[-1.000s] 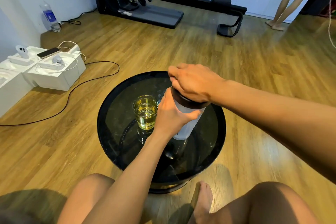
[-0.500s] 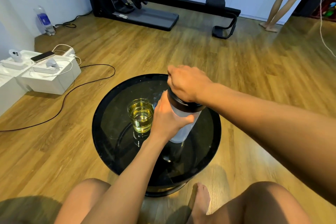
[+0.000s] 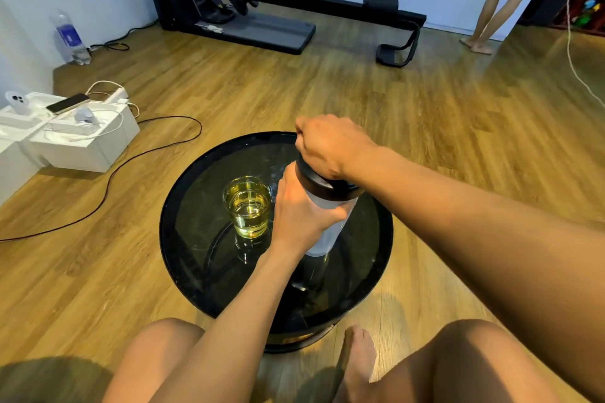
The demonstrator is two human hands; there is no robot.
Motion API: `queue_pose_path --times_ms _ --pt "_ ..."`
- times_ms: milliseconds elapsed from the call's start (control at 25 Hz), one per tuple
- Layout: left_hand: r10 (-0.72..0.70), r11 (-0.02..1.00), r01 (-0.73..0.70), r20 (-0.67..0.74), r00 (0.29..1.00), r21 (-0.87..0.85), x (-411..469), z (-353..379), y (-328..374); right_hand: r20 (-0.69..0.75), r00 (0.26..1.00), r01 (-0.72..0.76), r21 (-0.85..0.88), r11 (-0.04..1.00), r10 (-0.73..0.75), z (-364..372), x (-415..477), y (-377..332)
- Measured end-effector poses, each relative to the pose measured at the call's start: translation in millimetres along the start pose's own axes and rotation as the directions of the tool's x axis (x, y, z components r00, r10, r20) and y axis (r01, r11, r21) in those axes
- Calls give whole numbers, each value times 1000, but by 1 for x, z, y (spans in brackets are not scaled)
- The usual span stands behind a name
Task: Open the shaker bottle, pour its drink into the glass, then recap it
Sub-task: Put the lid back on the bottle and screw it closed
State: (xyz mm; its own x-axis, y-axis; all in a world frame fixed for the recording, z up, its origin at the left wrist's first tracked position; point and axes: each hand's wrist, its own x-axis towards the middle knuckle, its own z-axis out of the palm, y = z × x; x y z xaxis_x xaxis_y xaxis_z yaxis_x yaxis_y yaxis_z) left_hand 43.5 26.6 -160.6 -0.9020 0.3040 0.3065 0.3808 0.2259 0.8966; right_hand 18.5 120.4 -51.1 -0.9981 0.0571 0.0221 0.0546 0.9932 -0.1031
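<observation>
On the round black table, just right of the glass, the shaker bottle stands roughly upright with its black lid on top. The left hand comes up from the lap on an outstretched forearm. It wraps the frosted body on the side facing the glass, thumb across the front, fingers hidden behind. The right hand reaches in from right of the glass, wrist bent down, and clamps over the lid from above, fingers curled round its far edge. The glass holds yellow drink, more than half full, close beside the left hand; whether they touch I cannot tell.
</observation>
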Motion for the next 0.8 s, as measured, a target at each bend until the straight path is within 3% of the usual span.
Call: queue_pose_path --times_ms 120,240,320,480,800 --pt "-14 1000 14 8 1000 -9 0 -1 1 2 992 -125 8 992 125 -3 1 -4" --pt "-24 1000 24 18 1000 -3 2 -1 -1 108 994 21 75 997 -29 -11 -2 8" --pt "-18 1000 18 11 1000 5 1 2 -1 92 995 39 95 995 -48 -13 -3 12" --pt "-19 1000 19 7 1000 -6 -1 5 -1 3 996 -90 81 993 90 -3 -3 3" --pt "-55 997 55 7 998 -49 -1 5 -1 -29 972 -231 41 972 232 -2 -2 -7"
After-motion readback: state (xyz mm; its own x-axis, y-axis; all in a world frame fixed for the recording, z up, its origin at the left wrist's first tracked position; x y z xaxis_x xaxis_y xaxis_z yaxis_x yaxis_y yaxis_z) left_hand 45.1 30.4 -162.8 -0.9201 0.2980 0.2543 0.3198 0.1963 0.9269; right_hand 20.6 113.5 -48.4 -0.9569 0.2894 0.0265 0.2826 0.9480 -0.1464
